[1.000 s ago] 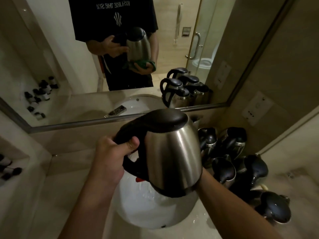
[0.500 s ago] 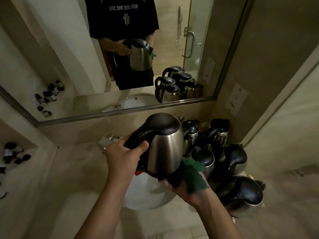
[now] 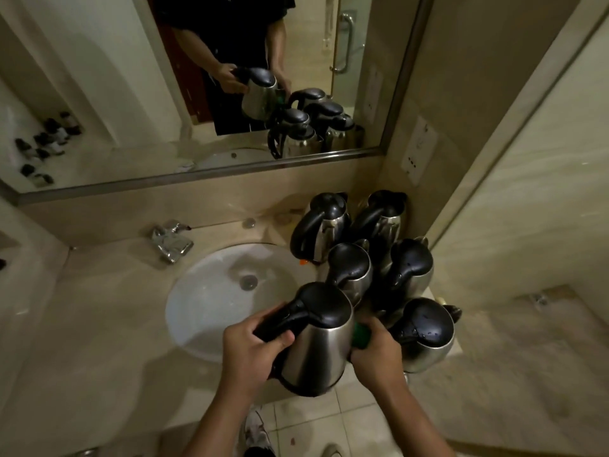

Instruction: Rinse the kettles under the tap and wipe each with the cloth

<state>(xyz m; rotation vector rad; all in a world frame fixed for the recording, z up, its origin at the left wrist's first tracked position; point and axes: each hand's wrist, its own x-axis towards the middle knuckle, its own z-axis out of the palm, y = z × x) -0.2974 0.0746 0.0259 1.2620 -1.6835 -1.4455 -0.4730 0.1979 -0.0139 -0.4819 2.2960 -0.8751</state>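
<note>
A steel kettle [image 3: 318, 347] with a black lid and handle is held upright above the counter's front edge, right of the white basin [image 3: 211, 301]. My left hand [image 3: 252, 351] grips its black handle. My right hand [image 3: 375, 352] presses a green cloth [image 3: 362, 334] against the kettle's right side, fingers curled round the cloth. Several more steel kettles [image 3: 379, 258] stand grouped on the counter to the right of the basin. The chrome tap [image 3: 171, 240] sits behind the basin on the left; no water shows.
A wall mirror [image 3: 204, 94] above the counter reflects a person and the kettles. Small dark bottles show in the mirror at left. A wall socket plate [image 3: 420, 150] is on the right wall. Tiled floor [image 3: 329, 420] lies below the counter edge.
The held kettle came down and nearer, from high over the basin to the counter's front edge. My right hand with the green cloth moved from under its base to its right side.
</note>
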